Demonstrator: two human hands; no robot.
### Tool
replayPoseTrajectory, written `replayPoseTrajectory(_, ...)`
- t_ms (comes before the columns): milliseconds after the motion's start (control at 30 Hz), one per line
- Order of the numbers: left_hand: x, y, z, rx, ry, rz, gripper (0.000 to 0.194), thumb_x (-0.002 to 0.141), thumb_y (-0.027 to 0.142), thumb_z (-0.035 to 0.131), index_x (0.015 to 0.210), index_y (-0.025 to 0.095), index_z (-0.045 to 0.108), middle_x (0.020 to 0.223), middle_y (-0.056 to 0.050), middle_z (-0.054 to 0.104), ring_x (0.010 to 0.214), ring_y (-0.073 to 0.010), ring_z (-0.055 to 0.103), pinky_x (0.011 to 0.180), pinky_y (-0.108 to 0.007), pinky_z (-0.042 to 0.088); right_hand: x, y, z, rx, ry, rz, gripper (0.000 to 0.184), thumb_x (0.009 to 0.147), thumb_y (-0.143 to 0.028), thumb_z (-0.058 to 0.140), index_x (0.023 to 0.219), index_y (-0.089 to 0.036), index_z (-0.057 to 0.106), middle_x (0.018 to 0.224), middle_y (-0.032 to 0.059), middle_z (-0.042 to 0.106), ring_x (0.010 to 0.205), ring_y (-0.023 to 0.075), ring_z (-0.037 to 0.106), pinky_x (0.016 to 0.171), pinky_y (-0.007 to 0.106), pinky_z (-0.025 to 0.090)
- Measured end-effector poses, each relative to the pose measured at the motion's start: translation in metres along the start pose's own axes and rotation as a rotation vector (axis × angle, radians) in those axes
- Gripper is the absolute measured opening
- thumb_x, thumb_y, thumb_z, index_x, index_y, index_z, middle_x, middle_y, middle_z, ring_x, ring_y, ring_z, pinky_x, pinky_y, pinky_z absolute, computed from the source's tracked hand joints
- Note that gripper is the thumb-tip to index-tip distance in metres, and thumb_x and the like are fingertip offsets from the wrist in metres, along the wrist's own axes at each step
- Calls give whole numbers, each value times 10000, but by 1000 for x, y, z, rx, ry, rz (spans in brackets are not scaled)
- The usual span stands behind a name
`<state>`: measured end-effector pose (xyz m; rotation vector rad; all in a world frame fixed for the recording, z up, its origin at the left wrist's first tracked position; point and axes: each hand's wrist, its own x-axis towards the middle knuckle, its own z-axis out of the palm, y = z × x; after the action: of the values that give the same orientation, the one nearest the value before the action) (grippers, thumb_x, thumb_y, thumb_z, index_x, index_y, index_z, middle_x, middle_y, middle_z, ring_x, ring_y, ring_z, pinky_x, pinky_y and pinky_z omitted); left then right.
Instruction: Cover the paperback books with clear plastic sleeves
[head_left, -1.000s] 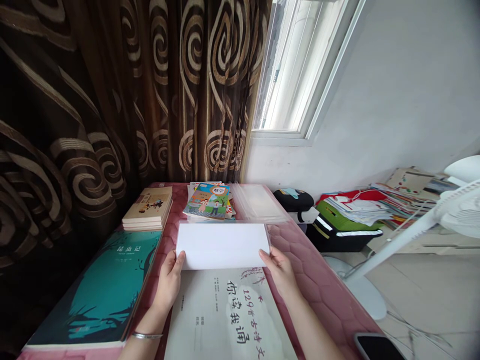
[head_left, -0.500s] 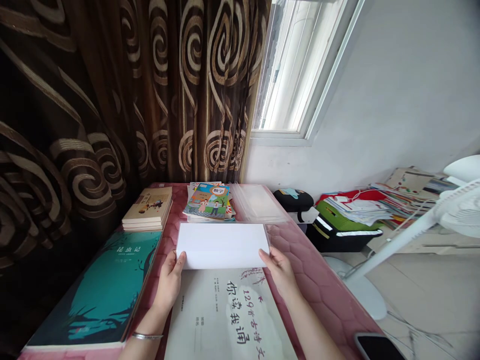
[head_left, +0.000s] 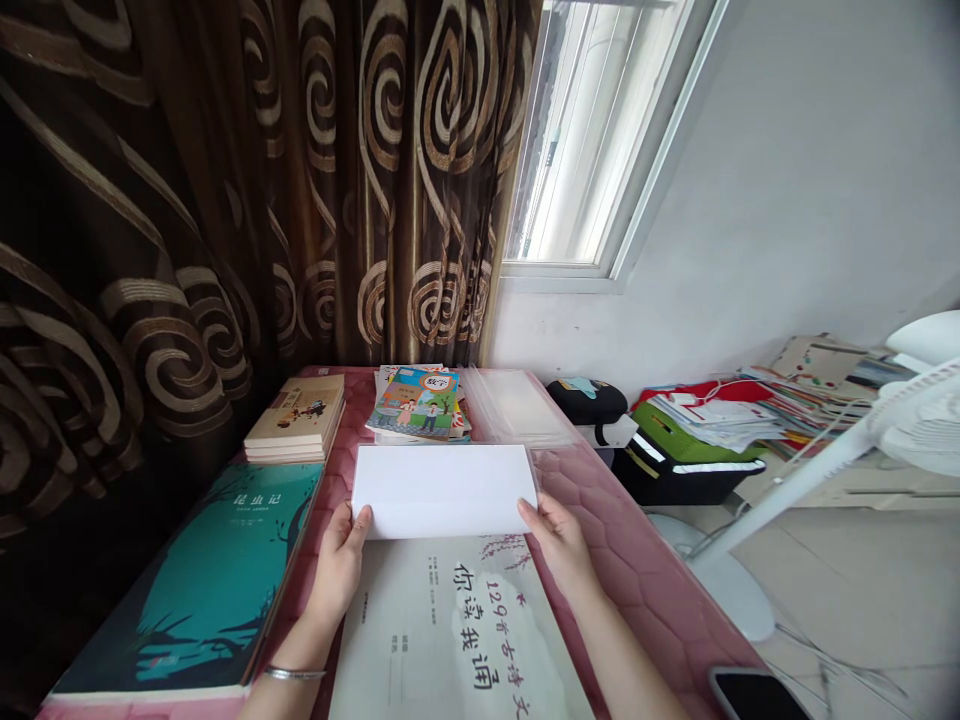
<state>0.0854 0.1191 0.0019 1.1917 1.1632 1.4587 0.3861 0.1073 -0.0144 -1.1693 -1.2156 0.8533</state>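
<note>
A blank white sheet is held level between both hands, its long side running across my view. A thin clear plastic edge shows along its right side. My left hand pinches its lower left corner, thumb on top. On the right side, my right hand grips the edge the same way. The fingers under the sheet are hidden. Just below it lies a pale grey book with Chinese lettering and pink blossom, its far edge covered by or meeting the sheet; I cannot tell which.
Left are a teal book and a stack of tan books. Beyond the sheet lie colourful textbooks and clear plastic covers, all on a pink quilted surface. A phone rests near right; a white fan stands beyond.
The white sheet has tilted very slightly; both hands keep the same grip in nearly the same place. Nothing else has visibly moved.
</note>
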Motion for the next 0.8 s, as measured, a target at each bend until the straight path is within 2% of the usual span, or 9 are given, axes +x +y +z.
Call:
replayPoseTrajectory(133,-1,-1,-1,14,-7,2,396,767,584,640,791,194,569,740,13,559,747,-164,508,706,-259,421,1,2,-1,-34,11,3,395,797,-596,623,699,-217,571,683,-3,615,715,197,561,666,285,440)
replayPoseTrajectory(367,0,1,-1,41,16,9,438,740,616,645,781,186,578,733,7,565,747,-175,525,701,-268,433,1,7,-3,-87,11,7,389,819,-595,592,775,-209,609,707,14,626,710,195,561,650,277,451)
replayPoseTrajectory(567,0,3,0,46,20,12,453,725,626,653,741,183,558,720,11,556,711,-158,505,678,-256,426,2,7,-3,-81,-2,-15,391,828,-588,586,763,-204,616,704,10,640,694,186,572,660,274,465)
replayPoseTrajectory(800,-1,7,2,17,26,4,449,703,618,673,743,184,565,721,8,573,706,-160,515,670,-251,431,3,13,-5,-222,50,14,498,781,-702,540,795,-216,648,693,11,658,699,202,598,627,268,463)
